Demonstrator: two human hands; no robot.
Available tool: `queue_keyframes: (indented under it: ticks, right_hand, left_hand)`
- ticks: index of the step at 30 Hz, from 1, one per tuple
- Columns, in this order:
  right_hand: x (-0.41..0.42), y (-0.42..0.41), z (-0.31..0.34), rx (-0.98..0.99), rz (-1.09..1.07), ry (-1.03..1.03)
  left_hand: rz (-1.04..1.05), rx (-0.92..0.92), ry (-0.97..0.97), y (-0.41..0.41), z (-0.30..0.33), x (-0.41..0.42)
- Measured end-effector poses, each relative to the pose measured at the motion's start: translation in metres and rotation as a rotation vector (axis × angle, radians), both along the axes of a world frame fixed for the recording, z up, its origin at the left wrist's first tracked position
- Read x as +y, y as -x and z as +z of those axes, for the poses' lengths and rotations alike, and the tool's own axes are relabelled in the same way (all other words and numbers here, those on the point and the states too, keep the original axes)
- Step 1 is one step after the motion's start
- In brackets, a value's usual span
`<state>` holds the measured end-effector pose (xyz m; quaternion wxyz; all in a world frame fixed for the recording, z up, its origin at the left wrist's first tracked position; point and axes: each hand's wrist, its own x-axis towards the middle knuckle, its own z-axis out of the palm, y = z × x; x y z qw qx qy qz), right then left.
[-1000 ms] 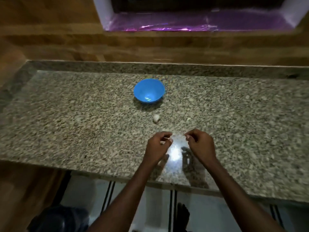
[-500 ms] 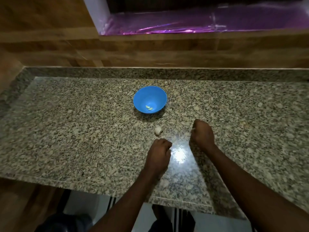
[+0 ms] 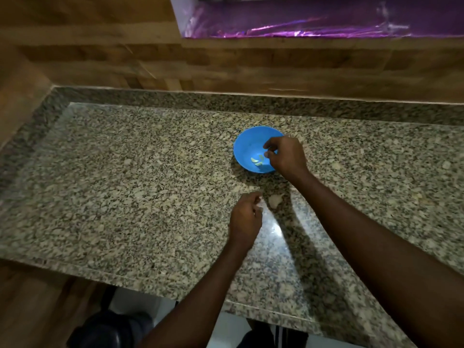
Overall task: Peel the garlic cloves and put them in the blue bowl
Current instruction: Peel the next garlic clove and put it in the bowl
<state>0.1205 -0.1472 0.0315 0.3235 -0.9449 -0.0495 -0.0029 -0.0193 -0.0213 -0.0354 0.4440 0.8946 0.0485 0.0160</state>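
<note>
The blue bowl [image 3: 244,146] stands on the granite counter, with small pale peeled cloves [image 3: 256,160] at its bottom. My right hand [image 3: 286,156] hovers over the bowl's right side. Its thumb and forefinger are slightly apart and I see nothing between them. My left hand [image 3: 246,217] sits lower, near the counter, fingers curled, and seems to pinch a pale scrap of garlic skin [image 3: 261,205] at its fingertips. An unpeeled garlic clove [image 3: 275,200] lies on the counter just right of my left hand, below the bowl.
The granite counter [image 3: 125,184] runs left to right, with a raised back ledge and a wood-look wall behind it. A purple foil-covered opening [image 3: 313,21] sits above the wall. The counter's front edge runs below my forearms.
My right hand has moved from the counter up to the bowl's right side. My left hand has stayed beside the loose clove. The camera has shifted, so the bowl appears further right.
</note>
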Motion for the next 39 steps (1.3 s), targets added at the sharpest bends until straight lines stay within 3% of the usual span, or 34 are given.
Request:
queue_keyframes:
  ticks: [6, 9, 13, 16, 20, 26, 29, 39]
  right_hand:
    - [-0.033, 0.061, -0.024, -0.128, -0.277, -0.081]
    - [-0.051, 0.097, -0.048, 0.088, -0.4, -0.093]
    - [-0.054, 0.117, -0.064, 0.473, -0.364, -0.457]
    - [-0.054, 0.122, -0.061, 0.503, -0.431, -0.72]
    - [-0.064, 0.126, -0.052, 0.56, -0.412, -0.855]
    - [-0.083, 0.125, -0.049, 0.607, -0.418, -0.807]
    - [-0.088, 0.125, -0.049, 0.586, -0.45, -0.761]
    - [-0.098, 0.114, -0.052, 0.775, -0.687, -0.947]
  left_hand:
    - [-0.351, -0.041, -0.047, -0.025, 0.002, -0.005]
    - [-0.32, 0.015, 0.049, -0.029, 0.012, -0.009]
    - [-0.208, 0.2, 0.25, -0.024, 0.023, -0.015]
    - [-0.207, 0.217, 0.312, -0.022, 0.027, -0.021]
    - [-0.196, 0.214, 0.277, -0.02, 0.03, -0.029]
    - [-0.211, 0.122, 0.091, -0.017, 0.03, -0.048]
    - [-0.188, 0.124, 0.092, -0.016, 0.026, -0.058]
    - [-0.136, 0.146, 0.175, -0.01, 0.019, -0.08]
